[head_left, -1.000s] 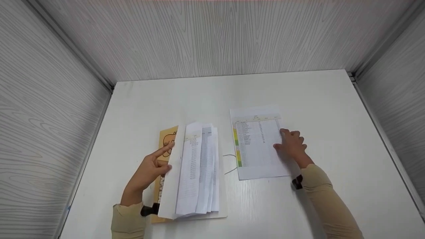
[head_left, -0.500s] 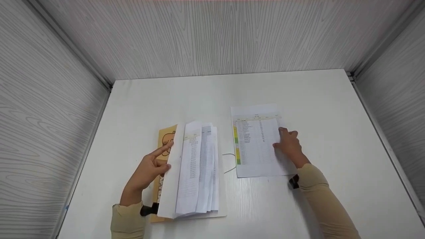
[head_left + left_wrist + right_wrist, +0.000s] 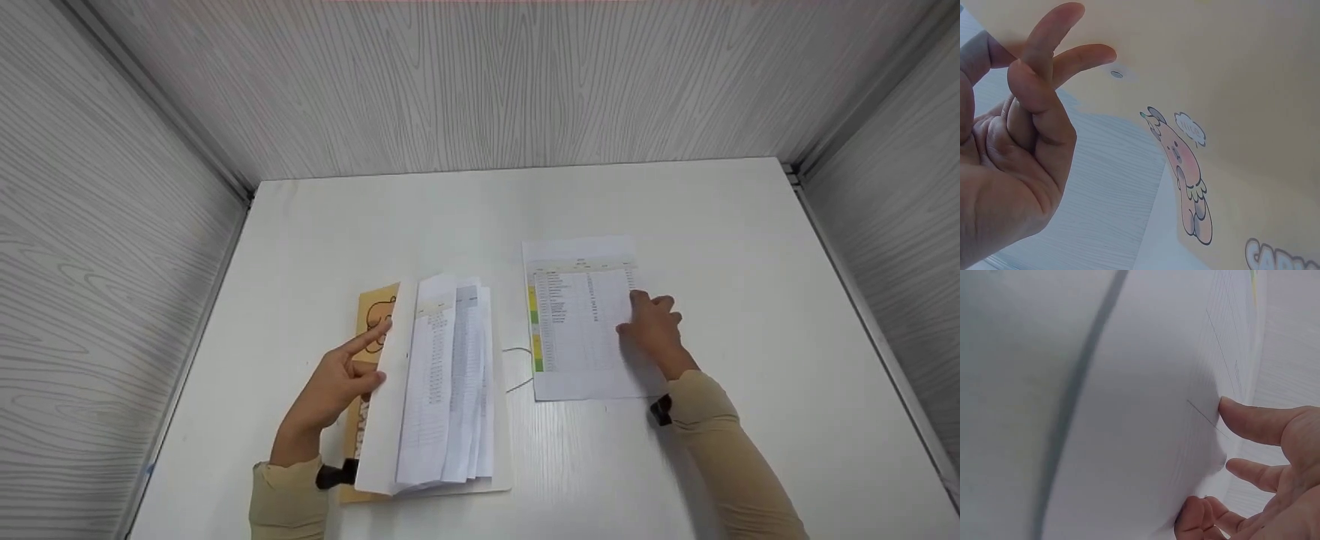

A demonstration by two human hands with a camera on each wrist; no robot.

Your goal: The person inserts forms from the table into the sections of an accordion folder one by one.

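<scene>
At the left of the table, a tan cardboard folder with cartoon prints (image 3: 1185,174) stands part open, its white inner cover (image 3: 382,420) tilted up. Inside are several printed sheets (image 3: 435,375). My left hand (image 3: 334,382) holds the cover by its left edge, index finger and thumb at the rim. Other fingers lie against the printed outside, as the left wrist view shows. To the right lie printed sheets (image 3: 577,330) with tables and a yellow-green strip. My right hand (image 3: 654,330) pinches their right edge; the paper bulges between thumb and fingers (image 3: 1249,422).
A thin cord loop (image 3: 517,350) runs from the folder's right edge towards the sheets. The white table (image 3: 450,217) is enclosed by grey wood-grain panels (image 3: 480,90) at the back and both sides.
The right hand and the loose sheets have shifted slightly up and the hand a little left. The left hand and the folder have stayed almost still.
</scene>
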